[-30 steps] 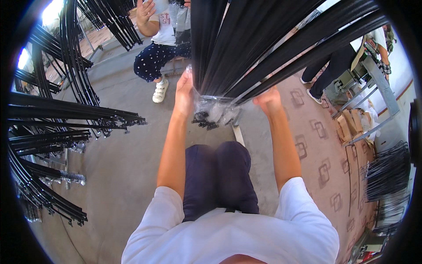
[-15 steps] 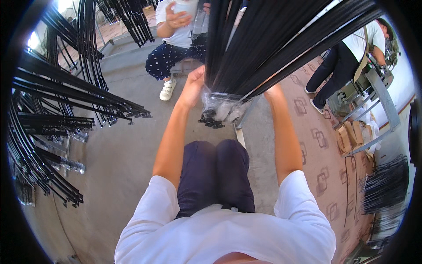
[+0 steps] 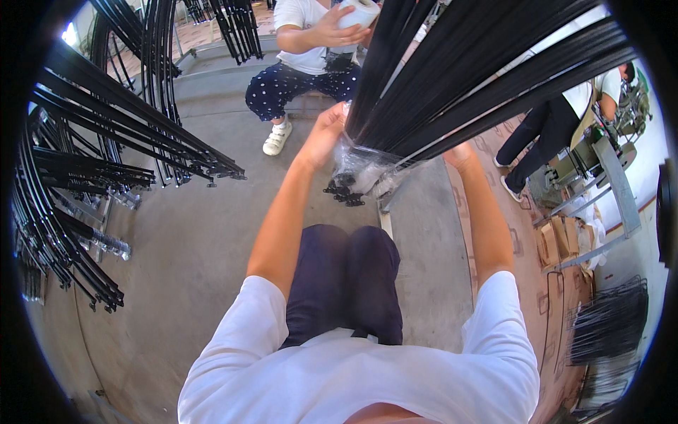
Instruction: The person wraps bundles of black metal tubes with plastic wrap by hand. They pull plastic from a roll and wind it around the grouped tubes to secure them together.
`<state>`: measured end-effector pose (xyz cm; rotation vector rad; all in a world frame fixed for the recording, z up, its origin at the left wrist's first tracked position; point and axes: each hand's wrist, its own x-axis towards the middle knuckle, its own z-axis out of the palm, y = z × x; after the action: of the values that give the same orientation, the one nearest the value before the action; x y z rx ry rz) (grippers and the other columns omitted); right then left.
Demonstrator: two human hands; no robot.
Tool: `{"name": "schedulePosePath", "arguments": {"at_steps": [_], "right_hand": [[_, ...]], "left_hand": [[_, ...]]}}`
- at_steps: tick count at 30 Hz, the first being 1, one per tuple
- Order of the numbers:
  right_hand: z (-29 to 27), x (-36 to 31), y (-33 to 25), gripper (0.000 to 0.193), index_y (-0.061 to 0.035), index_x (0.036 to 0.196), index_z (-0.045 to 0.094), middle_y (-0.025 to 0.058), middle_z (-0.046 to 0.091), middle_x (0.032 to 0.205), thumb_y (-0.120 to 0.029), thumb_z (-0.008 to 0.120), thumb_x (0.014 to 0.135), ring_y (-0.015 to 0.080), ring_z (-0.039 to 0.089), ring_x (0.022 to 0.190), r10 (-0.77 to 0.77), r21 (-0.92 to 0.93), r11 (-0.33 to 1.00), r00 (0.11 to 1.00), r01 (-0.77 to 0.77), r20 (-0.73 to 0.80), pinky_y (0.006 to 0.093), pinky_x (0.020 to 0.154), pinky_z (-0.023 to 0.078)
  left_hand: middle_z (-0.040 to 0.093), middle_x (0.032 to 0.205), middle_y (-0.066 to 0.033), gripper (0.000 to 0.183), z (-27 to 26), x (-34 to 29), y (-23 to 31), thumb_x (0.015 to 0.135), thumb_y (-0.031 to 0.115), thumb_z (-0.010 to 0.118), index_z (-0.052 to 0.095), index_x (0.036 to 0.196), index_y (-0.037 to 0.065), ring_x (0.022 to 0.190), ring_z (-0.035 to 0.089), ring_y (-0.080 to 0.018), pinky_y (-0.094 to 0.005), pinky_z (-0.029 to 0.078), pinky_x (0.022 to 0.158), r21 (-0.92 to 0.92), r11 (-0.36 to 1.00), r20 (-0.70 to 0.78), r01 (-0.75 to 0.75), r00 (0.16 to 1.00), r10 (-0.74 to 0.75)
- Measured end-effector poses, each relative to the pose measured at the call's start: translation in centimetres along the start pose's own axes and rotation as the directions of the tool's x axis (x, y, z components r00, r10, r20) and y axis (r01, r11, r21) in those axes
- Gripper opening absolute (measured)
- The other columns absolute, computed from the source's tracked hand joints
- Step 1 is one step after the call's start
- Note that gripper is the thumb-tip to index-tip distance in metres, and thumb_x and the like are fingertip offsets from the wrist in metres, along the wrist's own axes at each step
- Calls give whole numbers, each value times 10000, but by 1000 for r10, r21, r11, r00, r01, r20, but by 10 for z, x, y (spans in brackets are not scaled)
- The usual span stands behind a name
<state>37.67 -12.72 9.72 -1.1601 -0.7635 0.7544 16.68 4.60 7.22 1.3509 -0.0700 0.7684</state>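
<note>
A thick bundle of long black rods or cables (image 3: 452, 71) slants down in front of me from the upper right. Clear plastic film (image 3: 371, 161) wraps its lower end, and small black end fittings (image 3: 344, 196) poke out below. My left hand (image 3: 325, 138) is at the bundle's left edge, its fingers closed on the film. At the right edge is my right hand (image 3: 460, 154), partly behind the rods. Its fingers are hidden, so what it grips cannot be seen.
Facing me, a crouching person (image 3: 304, 78) holds a white roll (image 3: 359, 14). More black rods (image 3: 141, 127) hang on racks at left. At right, another person (image 3: 547, 127) bends over a machine (image 3: 621, 141); cardboard boxes (image 3: 558, 240) and a heap of thin black strands (image 3: 609, 321) lie nearby.
My right hand has moved outward to the right. The bundle and my left hand sit slightly further right in view. The facing person's white roll now shows clearly beside the bundle.
</note>
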Motion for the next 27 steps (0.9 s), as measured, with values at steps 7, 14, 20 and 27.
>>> {"name": "schedulePosePath", "arguments": {"at_steps": [7,14,20,27], "right_hand": [[65,33,-11,414,-16,1120,483,114,521,1122,-170,567,744,228,503,1019,-196,33,981,970,194,145,356,878,395],[115,27,-12,470,-21,1195,405,107,484,1166,-215,545,789,196,491,1027,-277,124,960,812,249,514,316,895,389],[134,36,-6,522,-25,1259,337,100,453,1203,-253,526,828,168,481,1034,-253,122,967,828,222,501,281,909,383],[96,48,-1,491,-41,1245,355,121,447,1215,-266,500,834,203,468,1071,-333,-264,895,932,360,144,312,932,352]], "left_hand": [[597,833,19,97,5,-1,2,849,70,494,569,898,33,735,518,-38,-184,401,671,-27,999,57,26,998,-25],[563,817,46,104,-17,11,-9,818,84,562,548,915,47,762,490,-27,-179,393,689,139,989,83,51,995,-63],[480,1054,-94,486,-25,21,32,728,93,641,414,1152,29,1029,424,-146,-283,346,877,804,425,224,-417,873,433],[509,1038,-15,516,-36,40,9,657,136,618,449,1125,-3,970,429,-91,-229,326,858,41,998,321,-44,947,28]]}}
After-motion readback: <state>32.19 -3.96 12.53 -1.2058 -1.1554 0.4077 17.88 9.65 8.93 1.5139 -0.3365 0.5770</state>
